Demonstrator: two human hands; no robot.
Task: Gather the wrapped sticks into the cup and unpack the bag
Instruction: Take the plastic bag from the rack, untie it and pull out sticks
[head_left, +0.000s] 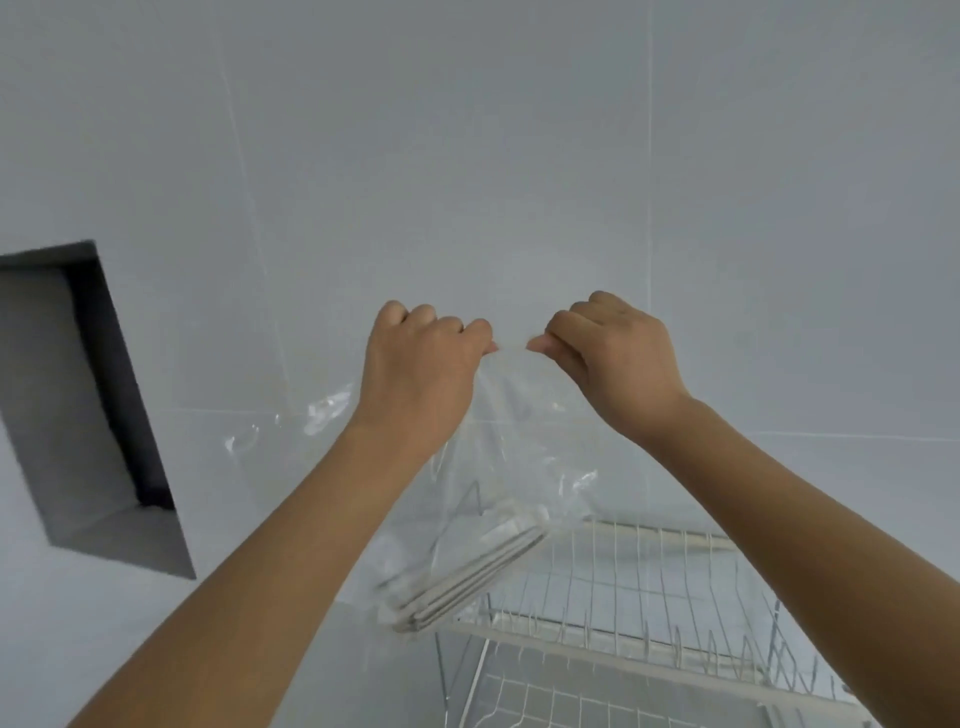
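I hold a clear plastic bag (514, 447) up in front of the tiled wall. My left hand (421, 374) pinches the bag's top edge on the left, and my right hand (613, 358) pinches it on the right, the fingertips close together. Inside the bag, near its bottom, lies a stack of flat pale beige pieces (478, 577), tilted. No cup and no wrapped sticks show in this view.
A white wire dish rack (649, 587) stands below and to the right of the bag. A dark rectangular niche (78, 405) is set into the grey tiled wall (467, 156) at the left.
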